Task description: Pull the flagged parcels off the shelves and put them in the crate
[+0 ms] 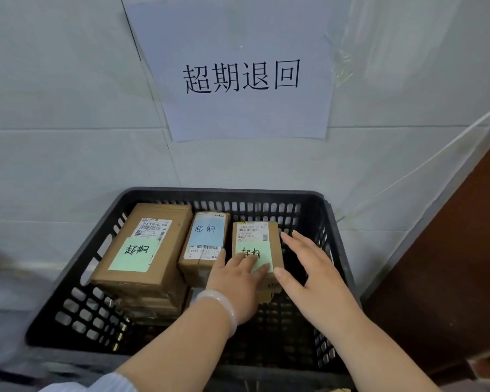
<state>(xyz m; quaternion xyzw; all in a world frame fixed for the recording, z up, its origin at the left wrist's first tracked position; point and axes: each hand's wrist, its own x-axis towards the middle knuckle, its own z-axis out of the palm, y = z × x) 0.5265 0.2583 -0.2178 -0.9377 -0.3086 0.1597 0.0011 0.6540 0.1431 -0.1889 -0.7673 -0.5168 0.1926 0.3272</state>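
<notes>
Now: third parcel being seated in crate

Head view: left hand [234, 274] fingers flat on the small box [256, 247], at 3 o'clock in the black crate [334, 250]. Right hand [309, 267] spread, grasping nothing. Next, likely: lift both hands clear, return to shelves.

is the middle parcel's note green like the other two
No, the middle parcel carries a blue note, while the left parcel and right parcel in the crate have green ones.
</notes>
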